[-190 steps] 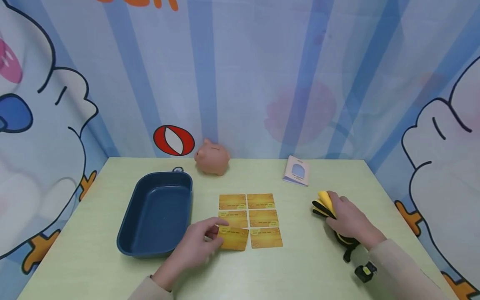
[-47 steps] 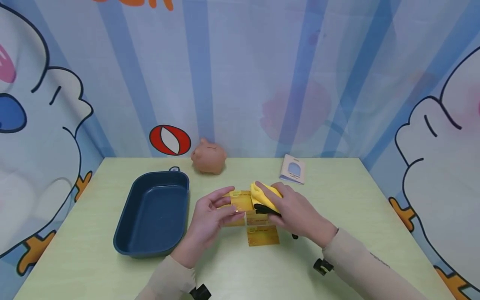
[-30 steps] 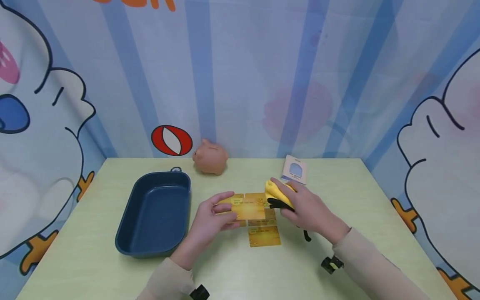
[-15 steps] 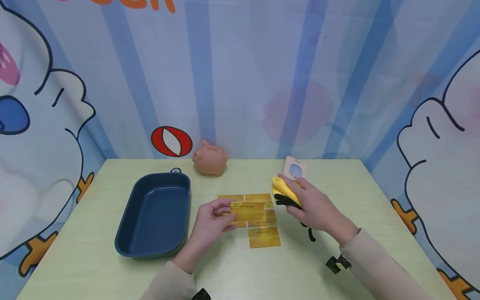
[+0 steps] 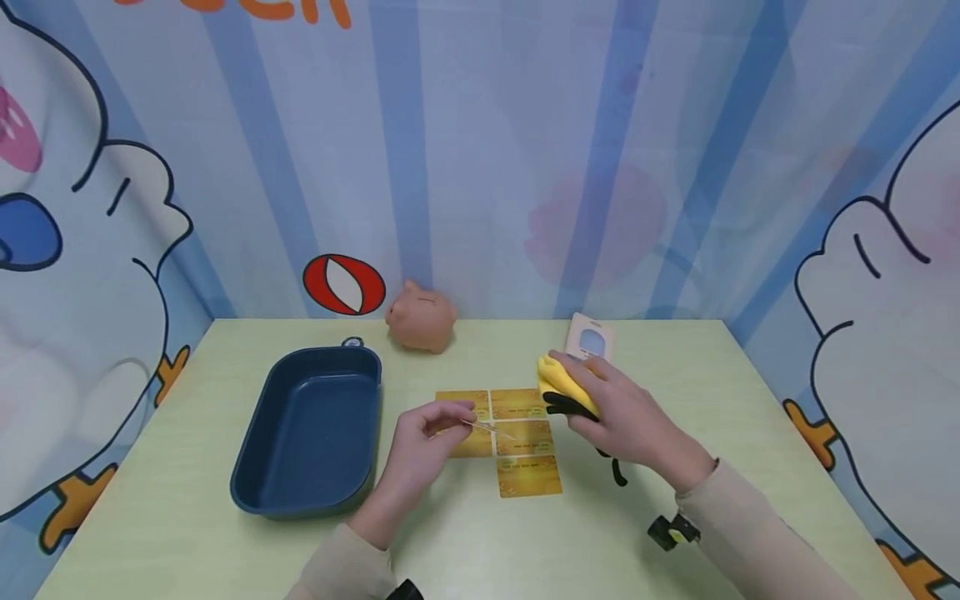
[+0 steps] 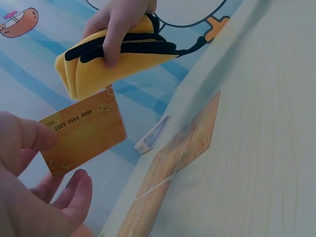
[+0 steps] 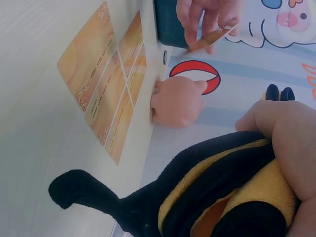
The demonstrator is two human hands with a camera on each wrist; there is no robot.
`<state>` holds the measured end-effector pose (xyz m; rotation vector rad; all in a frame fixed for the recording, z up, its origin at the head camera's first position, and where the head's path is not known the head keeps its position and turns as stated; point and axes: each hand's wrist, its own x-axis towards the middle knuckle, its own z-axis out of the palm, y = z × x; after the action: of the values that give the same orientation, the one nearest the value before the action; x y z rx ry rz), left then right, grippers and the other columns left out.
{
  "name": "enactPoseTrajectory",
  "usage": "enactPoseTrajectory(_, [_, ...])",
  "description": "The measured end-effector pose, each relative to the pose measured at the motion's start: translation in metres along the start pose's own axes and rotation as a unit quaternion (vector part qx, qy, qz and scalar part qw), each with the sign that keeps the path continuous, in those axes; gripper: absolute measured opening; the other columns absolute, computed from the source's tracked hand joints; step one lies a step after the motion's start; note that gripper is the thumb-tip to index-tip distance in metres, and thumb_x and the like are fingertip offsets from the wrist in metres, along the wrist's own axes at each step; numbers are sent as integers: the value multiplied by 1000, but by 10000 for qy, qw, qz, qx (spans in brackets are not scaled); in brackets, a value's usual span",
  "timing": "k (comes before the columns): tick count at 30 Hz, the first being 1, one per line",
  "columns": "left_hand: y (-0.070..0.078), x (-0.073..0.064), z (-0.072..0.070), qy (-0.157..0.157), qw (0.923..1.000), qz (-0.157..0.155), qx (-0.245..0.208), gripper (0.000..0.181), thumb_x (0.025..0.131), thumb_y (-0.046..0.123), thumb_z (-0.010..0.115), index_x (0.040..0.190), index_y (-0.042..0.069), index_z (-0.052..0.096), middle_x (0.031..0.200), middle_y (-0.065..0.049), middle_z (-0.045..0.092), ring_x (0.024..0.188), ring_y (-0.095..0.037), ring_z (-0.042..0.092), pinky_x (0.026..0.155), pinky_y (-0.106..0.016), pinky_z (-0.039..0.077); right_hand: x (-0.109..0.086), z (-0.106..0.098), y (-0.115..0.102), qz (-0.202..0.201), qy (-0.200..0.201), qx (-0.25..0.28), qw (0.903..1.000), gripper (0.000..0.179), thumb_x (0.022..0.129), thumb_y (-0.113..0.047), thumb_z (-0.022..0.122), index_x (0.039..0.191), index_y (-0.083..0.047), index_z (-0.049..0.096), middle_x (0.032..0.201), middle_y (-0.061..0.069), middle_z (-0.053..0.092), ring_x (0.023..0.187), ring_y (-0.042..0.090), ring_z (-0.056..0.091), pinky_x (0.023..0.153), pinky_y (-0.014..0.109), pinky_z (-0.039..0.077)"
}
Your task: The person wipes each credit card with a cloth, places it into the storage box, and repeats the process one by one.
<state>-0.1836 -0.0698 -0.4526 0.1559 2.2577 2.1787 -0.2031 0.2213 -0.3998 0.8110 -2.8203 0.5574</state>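
Note:
A gold bank card (image 6: 91,133) is pinched between the thumb and fingers of my left hand (image 5: 423,442). In the head view it is tilted nearly edge-on above the table; the left wrist view shows its face with printed digits. My right hand (image 5: 630,417) grips a folded, yellow-and-black striped plush cloth (image 5: 564,387), off the table and apart from the held card. A black tail-like end (image 7: 79,187) hangs from the cloth. Several more gold cards (image 5: 528,477) lie in a grid below my hands, partly covered by the left hand.
To the left stands a deep blue tray (image 5: 247,467). A pink piggy bank (image 5: 422,318) sits at the table's back edge. A small pale booklet (image 5: 591,335) is behind my right hand, partly hidden. A printed curtain (image 5: 480,167) rises behind the table.
The left hand has lifted the front-left card from the grid. The right hand brought the cloth from the far right to the card, then drew back slightly. The card has tipped edge-on.

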Motion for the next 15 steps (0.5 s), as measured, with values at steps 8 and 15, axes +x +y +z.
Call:
enactPoseTrajectory(8, [-5,-1,-1,-334,9987,-290,-265,17,95,-11,64,100,1,76,129,-19,66,99,-34,72,86,-38,64,2,-1,-4,-9,-11,21,10000,81,94,-17,72,165,-27,36,126,10,57,82,16,49,62,31,44])
enactPoseTrajectory(15, [-8,1,-4,-938,9951,-68,-308,21,100,-6,63,117,-3,73,119,-19,72,113,-42,72,94,-53,60,4,-1,-8,-18,-27,16,10000,82,93,-17,72,165,-28,35,131,12,57,85,18,50,65,32,45])
